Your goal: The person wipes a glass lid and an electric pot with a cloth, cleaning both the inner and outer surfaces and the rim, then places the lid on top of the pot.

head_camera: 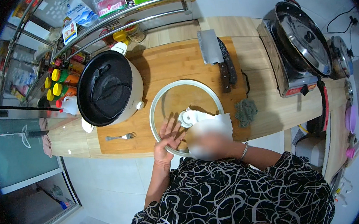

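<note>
A round glass lid [183, 82] with a pale rim lies over the wooden cutting board [168, 57], its white knob facing up. My left hand [168, 138] is at the lid's lower left rim, fingers spread over the glass and thumb near the rim. White cloth or paper [224, 121] rests on the lid beside the knob. My right hand [212, 144] is at the lid's lower right, by the white material; a blur hides its fingers and grip. Left of the lid stands a white electric pot [130, 94] with a black inside, holding a coiled black cord.
A fork [121, 137] lies at the board's lower left. A cleaver [209, 47] and another knife [229, 66] lie at the upper right, above a green-grey scrubber [246, 111]. Farther right, a lidded pan [304, 37] sits on a stove [292, 79]. Bottles [62, 76] and a metal rack [119, 13] stand left and behind.
</note>
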The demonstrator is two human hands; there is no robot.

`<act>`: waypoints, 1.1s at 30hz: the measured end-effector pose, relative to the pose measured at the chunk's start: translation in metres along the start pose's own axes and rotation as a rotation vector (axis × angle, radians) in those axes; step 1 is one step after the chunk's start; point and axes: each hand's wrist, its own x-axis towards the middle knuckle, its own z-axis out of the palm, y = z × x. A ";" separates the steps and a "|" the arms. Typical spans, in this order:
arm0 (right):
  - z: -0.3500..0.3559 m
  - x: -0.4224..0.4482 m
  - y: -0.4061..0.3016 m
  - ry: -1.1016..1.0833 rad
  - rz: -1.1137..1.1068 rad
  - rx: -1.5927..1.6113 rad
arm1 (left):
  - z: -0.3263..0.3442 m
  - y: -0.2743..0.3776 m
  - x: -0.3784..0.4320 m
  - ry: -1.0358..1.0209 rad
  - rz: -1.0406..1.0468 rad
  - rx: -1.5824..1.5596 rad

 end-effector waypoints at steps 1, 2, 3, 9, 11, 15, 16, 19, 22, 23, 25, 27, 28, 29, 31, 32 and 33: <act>-0.007 0.002 0.006 -0.094 -0.025 0.103 | 0.001 0.001 -0.002 0.002 -0.003 0.000; -0.010 0.004 0.014 0.227 -0.059 0.292 | 0.006 0.002 -0.002 0.063 -0.022 0.088; -0.015 0.002 0.021 0.212 0.024 0.481 | 0.007 0.003 -0.003 0.124 -0.038 0.171; -0.095 0.051 0.012 0.685 0.517 0.485 | 0.018 0.002 -0.010 0.258 0.033 0.191; -0.082 0.056 0.017 0.593 0.526 0.164 | 0.016 0.003 -0.013 0.291 0.059 0.236; -0.048 0.068 0.020 0.432 0.565 -0.136 | 0.009 0.005 -0.015 0.218 0.005 0.358; -0.044 0.071 0.027 0.510 0.566 -0.148 | 0.009 0.006 -0.015 0.203 0.003 0.371; -0.042 0.090 0.057 0.618 0.609 -0.032 | 0.006 0.007 -0.016 0.196 -0.010 0.387; -0.048 0.125 0.049 0.650 0.532 -0.030 | 0.003 0.008 -0.016 0.152 -0.031 0.453; -0.051 0.135 0.041 0.588 0.523 -0.011 | 0.007 0.008 -0.015 0.173 -0.015 0.463; -0.045 0.147 0.021 0.331 0.478 0.063 | 0.002 0.006 -0.013 0.190 -0.001 0.475; -0.049 0.146 -0.018 0.079 0.378 0.085 | -0.025 0.001 -0.014 0.301 -0.055 0.552; -0.052 0.139 -0.029 0.013 0.307 0.110 | -0.020 0.001 -0.014 0.318 0.019 0.679; -0.052 0.133 -0.036 -0.055 0.230 0.136 | -0.016 -0.002 -0.016 0.340 0.087 0.706; -0.046 0.129 -0.027 0.030 0.062 0.091 | -0.021 -0.002 -0.018 0.309 0.073 0.719; -0.053 0.133 -0.022 0.006 0.022 -0.020 | -0.019 0.000 -0.018 0.278 0.038 0.652; -0.061 0.138 -0.016 -0.015 -0.020 -0.129 | -0.015 0.003 -0.018 0.249 0.003 0.590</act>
